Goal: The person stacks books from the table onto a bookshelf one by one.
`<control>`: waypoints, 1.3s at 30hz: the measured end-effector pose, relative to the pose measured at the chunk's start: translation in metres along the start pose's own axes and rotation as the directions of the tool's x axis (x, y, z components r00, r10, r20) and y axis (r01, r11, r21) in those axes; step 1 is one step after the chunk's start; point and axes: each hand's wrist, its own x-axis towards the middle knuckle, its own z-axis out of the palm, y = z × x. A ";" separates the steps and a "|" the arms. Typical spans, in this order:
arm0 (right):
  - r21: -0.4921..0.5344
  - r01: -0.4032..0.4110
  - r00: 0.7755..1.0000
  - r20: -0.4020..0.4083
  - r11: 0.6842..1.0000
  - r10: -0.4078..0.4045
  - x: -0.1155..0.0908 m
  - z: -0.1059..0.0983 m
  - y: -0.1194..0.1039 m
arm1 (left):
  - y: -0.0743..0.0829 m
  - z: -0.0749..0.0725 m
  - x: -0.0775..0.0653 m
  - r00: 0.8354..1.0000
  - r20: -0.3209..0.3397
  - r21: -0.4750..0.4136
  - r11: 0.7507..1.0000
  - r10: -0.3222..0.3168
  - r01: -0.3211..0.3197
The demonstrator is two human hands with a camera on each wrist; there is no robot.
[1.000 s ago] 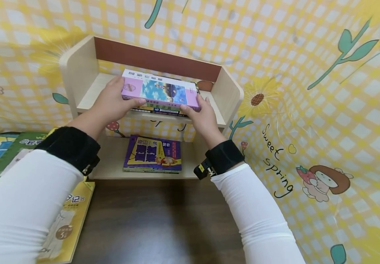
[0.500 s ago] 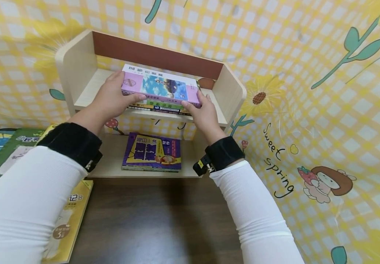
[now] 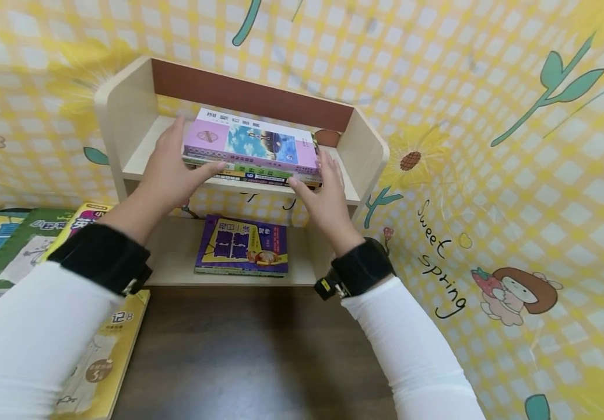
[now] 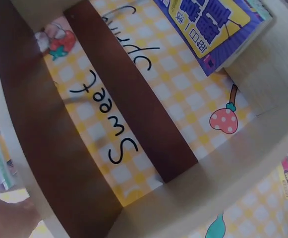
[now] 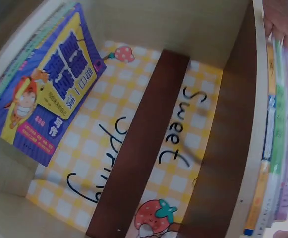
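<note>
A purple-and-white book (image 3: 260, 143) with a blue sky picture lies flat on top of several stacked books (image 3: 252, 170), on the upper shelf in the head view. My left hand (image 3: 168, 169) is at the stack's left end, fingers extended, thumb before the spines. At the right end is my right hand (image 3: 328, 195), its fingers along the side and thumb at the front corner. Whether either thumb touches the spines, I cannot tell. The right wrist view shows the stack's spines (image 5: 277, 139) edge-on, with part of the left hand (image 5: 282, 25) beyond.
The pale wooden bookshelf (image 3: 123, 111) has raised side panels. On its lower shelf lies a purple book (image 3: 242, 245) atop others. More books, among them a green one (image 3: 24, 251) and a yellow one (image 3: 105, 356), lie on the dark table (image 3: 249, 350) at the left.
Both hands held the purple-and-white book by its ends before. Now the left hand has drawn away leftward and the right hand has loosened slightly; the book stays on the stack.
</note>
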 end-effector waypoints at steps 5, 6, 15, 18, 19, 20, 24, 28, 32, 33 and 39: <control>-0.018 0.151 0.988 0.016 0.988 -0.151 -0.043 -0.007 0.010 | -0.019 -0.018 -0.050 0.996 -0.058 -0.051 0.997 0.063 -0.066; -0.023 0.166 0.986 0.020 0.986 -0.166 -0.051 -0.008 0.012 | -0.024 -0.022 -0.061 0.995 -0.069 -0.050 0.995 0.078 -0.081; -0.062 0.138 0.989 0.061 0.989 -0.134 -0.114 -0.006 0.041 | -0.091 -0.048 -0.136 0.994 -0.079 0.154 0.985 -0.069 0.080; -0.058 0.126 0.990 0.069 0.990 -0.122 -0.129 0.001 0.050 | -0.117 -0.051 -0.154 0.990 -0.058 0.230 0.964 -0.125 0.136; -0.056 0.121 0.990 0.073 0.991 -0.117 -0.134 0.004 0.053 | -0.127 -0.051 -0.159 0.989 -0.054 0.250 0.957 -0.140 0.149; -0.056 0.114 0.991 0.078 0.992 -0.110 -0.138 0.007 0.056 | -0.136 -0.051 -0.164 0.985 -0.049 0.268 0.948 -0.165 0.172; -0.054 0.088 0.990 0.115 0.995 -0.081 -0.156 0.021 0.067 | -0.170 -0.054 -0.182 0.959 -0.013 0.367 0.891 -0.284 0.268; -0.086 0.094 0.987 0.138 0.992 -0.082 -0.168 0.032 0.078 | -0.198 -0.053 -0.197 0.918 0.026 0.447 0.826 -0.396 0.344; -0.130 0.088 0.986 0.154 0.988 -0.067 -0.178 0.040 0.086 | -0.215 -0.048 -0.209 0.873 0.036 0.500 0.765 -0.487 0.406; -0.140 0.080 0.985 0.162 0.987 -0.057 -0.180 0.042 0.087 | -0.218 -0.046 -0.211 0.855 0.034 0.510 0.745 -0.517 0.430; -0.146 0.011 0.974 0.225 0.989 0.022 -0.193 0.053 0.095 | -0.231 -0.035 -0.225 0.695 0.031 0.578 0.580 -0.718 0.574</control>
